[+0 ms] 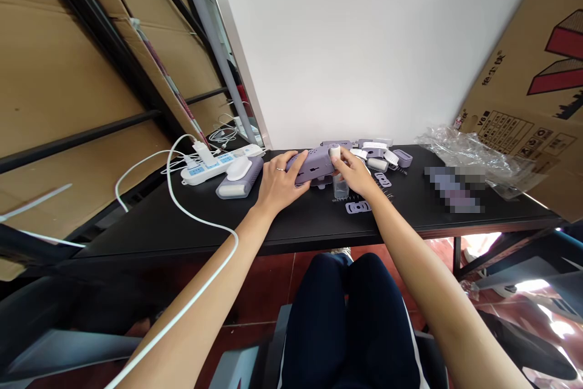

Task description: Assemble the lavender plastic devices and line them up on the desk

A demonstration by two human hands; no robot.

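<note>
In the head view, the left hand [279, 179] was closed on a purple case [319, 161], with fingers over its far side and the thumb along its near side; the tips of the fingers were lost behind it. The case was held tilted above the middle of the counter [291, 225], its underside mostly out of sight. The right hand [356, 173] was at the case's right end, thumb and forefinger against a white knob [334, 150]. Its other fingers were hidden, so whether it gripped the knob or only touched it could not be told.

A clear box [340, 187] stood just below the case, partly covered by it, its contents too small to make out. Tiny dark pieces were scattered near it, perhaps too blurred to name, with a flat purple plate [358, 207] on the near side and another partly behind the right hand.

On the far right of the hands lay a pile of purple and white parts, overlapping and partly blocked by that hand. A second purple case [240, 181] lay left of the left hand, beside a white power strip [209, 169]. A white cable [195, 217] crossed the left forearm and was cut off at the near edge. Farther right, pixelation masked something beside a crumpled plastic bag [478, 149]; the cardboard box [514, 98] ran out of view.
</note>
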